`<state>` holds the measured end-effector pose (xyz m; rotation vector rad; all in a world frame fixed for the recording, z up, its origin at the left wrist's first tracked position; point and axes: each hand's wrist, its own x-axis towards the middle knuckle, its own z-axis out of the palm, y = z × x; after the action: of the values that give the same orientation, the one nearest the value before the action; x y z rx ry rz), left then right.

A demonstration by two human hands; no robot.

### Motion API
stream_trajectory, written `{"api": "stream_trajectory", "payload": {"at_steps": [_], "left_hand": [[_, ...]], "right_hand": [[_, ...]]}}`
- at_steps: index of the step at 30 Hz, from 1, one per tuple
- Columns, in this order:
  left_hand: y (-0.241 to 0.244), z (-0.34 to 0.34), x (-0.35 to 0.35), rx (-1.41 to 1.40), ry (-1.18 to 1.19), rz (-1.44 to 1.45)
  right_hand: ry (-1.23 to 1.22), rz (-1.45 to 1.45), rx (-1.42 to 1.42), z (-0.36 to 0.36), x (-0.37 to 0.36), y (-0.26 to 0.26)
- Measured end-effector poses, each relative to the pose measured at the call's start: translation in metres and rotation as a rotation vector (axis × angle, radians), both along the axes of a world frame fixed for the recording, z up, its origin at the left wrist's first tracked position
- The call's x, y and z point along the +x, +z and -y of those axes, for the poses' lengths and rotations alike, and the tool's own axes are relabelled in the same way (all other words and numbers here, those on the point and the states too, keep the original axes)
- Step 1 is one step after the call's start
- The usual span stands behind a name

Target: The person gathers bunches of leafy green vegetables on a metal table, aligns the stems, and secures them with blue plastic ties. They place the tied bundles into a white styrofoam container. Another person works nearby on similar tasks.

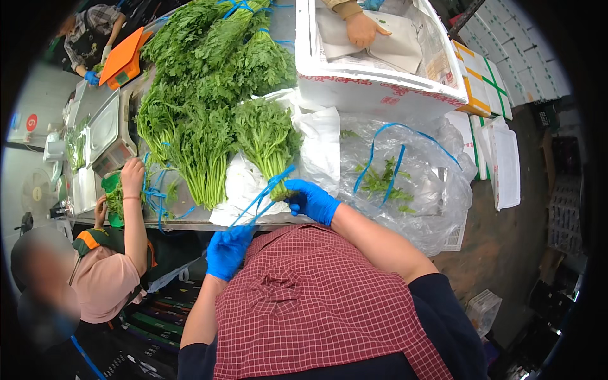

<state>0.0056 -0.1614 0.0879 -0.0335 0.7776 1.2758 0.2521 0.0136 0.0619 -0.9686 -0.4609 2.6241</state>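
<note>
A bunch of garland chrysanthemum greens (268, 137) lies on white paper, its leaves away from me and its cut stems near the table edge. Around the stems loops a blue plastic tie (256, 202). My left hand (230, 251), in a blue glove, grips the tie's loose ends below the table edge. My right hand (313, 202), also gloved in blue, curls its fingers around the right side of the stem ends; its fingertips are partly hidden. Left of this bunch, more loose greens (206, 166) lie with their stems towards me.
Tied bunches (228, 52) are heaped behind. A foam box (380, 92), with another person's hand (363, 29) inside, stands at back right. Clear plastic (427, 190) covers the table's right side. At left are a scale (107, 123), loose blue ties (154, 192) and a co-worker's arm (135, 223).
</note>
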Motion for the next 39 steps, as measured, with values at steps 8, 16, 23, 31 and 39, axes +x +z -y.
{"api": "stream_trajectory", "payload": {"at_steps": [8, 16, 23, 31, 39], "left_hand": [[0.068, -0.054, 0.027, -0.108, -0.425, -0.763], [0.096, -0.07, 0.038, -0.043, -0.807, -0.913], [0.038, -0.036, -0.052, 0.031, -0.613, -1.703], [0.042, -0.157, 0.032, -0.271, -0.43, -0.659], [-0.014, -0.19, 0.089, -0.199, -0.249, -0.032]], "right_hand": [[0.002, 0.023, -0.029, 0.0, 0.006, -0.006], [-0.026, 0.009, -0.069, 0.003, 0.007, -0.015], [-0.106, -0.051, -0.146, 0.004, 0.015, -0.015], [-0.082, -0.045, 0.033, 0.001, 0.023, 0.005], [0.125, 0.314, 0.379, 0.009, 0.035, 0.026]]}}
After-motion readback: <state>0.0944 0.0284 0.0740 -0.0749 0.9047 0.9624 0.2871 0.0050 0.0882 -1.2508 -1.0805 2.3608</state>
